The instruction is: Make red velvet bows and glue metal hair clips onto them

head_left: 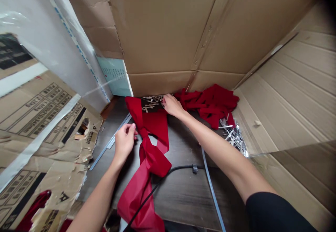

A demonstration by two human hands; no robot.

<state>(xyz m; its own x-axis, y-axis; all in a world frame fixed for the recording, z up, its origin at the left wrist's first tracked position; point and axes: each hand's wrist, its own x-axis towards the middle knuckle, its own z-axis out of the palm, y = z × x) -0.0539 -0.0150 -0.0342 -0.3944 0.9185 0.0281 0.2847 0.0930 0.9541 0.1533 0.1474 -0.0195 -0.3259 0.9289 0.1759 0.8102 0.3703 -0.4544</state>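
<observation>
Left hand sits low centre-left, fingers curled, thumb and fingertips pinching the edge of the red cloth strip just beside its knot. The strip runs from the back of the dark wood surface down toward the camera, folded and bunched at the near end.

Right hand reaches further back, fingers bent down onto a small pile of metal clips lying at the top end of the strip. It touches the pile, but whether it grips a clip cannot be told.

A heap of red cloth lies just right of the right hand, against the cardboard box at the back. A second scatter of metal clips lies at the right edge, next to the cardboard wall.

A black cable crosses the surface under the right forearm and passes over the near end of the strip. A pale plastic strip runs toward the camera on the right, and another grey strip lies left of the left hand. A torn printed carton is at the left, with a plastic sheet above it.
</observation>
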